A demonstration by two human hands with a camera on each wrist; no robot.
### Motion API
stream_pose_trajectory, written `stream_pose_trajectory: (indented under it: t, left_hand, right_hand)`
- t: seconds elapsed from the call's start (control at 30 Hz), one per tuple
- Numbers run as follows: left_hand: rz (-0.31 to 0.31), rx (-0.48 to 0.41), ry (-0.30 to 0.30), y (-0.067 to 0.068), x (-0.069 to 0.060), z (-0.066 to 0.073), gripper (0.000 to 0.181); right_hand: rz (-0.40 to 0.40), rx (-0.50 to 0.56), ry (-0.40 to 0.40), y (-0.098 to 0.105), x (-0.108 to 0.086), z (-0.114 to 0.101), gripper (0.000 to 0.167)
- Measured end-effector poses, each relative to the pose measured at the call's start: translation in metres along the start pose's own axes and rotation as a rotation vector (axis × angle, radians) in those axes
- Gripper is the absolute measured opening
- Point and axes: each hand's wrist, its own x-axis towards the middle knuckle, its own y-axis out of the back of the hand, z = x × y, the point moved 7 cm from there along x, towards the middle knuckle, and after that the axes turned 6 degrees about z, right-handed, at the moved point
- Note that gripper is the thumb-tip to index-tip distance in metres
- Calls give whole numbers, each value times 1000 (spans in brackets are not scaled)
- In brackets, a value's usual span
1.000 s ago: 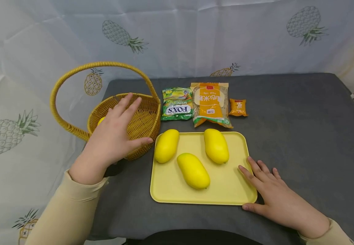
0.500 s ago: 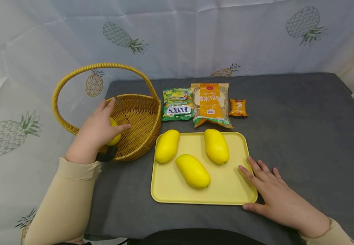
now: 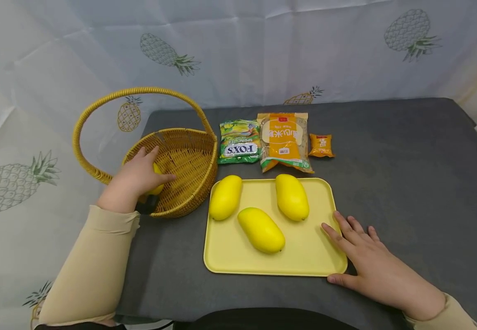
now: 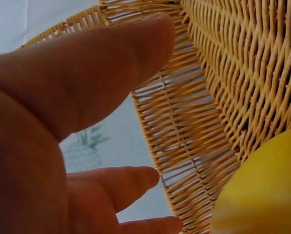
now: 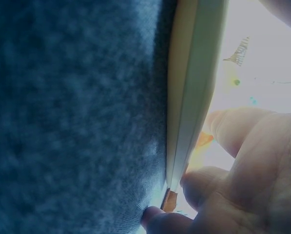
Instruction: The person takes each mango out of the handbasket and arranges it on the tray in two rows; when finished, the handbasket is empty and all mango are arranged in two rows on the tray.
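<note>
My left hand (image 3: 133,176) is over the left part of a wicker basket (image 3: 199,190), thumb and fingers spread. Below it, inside the basket, lies a yellow mango (image 3: 157,182), partly hidden by the hand. The left wrist view shows this mango (image 4: 264,195) at lower right, apart from the straight fingers. A pale yellow tray (image 3: 304,256) carries three mangoes: one at its upper left (image 3: 226,198), one at its upper right (image 3: 292,197), one near the middle (image 3: 261,230). My right hand (image 3: 370,266) rests at the tray's right edge, fingers spread and touching its rim.
Behind the tray lie a green Fox's candy bag (image 3: 239,141), a larger orange-and-clear snack bag (image 3: 284,142) and a small orange packet (image 3: 321,145). The basket's tall handle (image 3: 139,90) arches over its opening. A pineapple-print curtain (image 3: 238,55) hangs behind the dark grey table (image 3: 403,169).
From above the basket, my left hand has moved down and left into its left side, then shifted slightly right. More of the basket's inside shows. The right hand has stayed put.
</note>
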Motion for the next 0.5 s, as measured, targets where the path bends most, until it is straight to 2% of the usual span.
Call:
stream_pose_trajectory:
  t: [0.17,0.33,0.5]
  left_hand:
    - [-28,18,6,-6,7,0,112]
    - [-39,51,-39,-13,13,3,111]
    - [-29,37,-94,-15,15,8,109]
  right_hand:
    - [0,9,-1,-1,-1,1,108]
    - [6,12,4,-2,-1,1,107]
    - [12,12,9,-1,0,1,107]
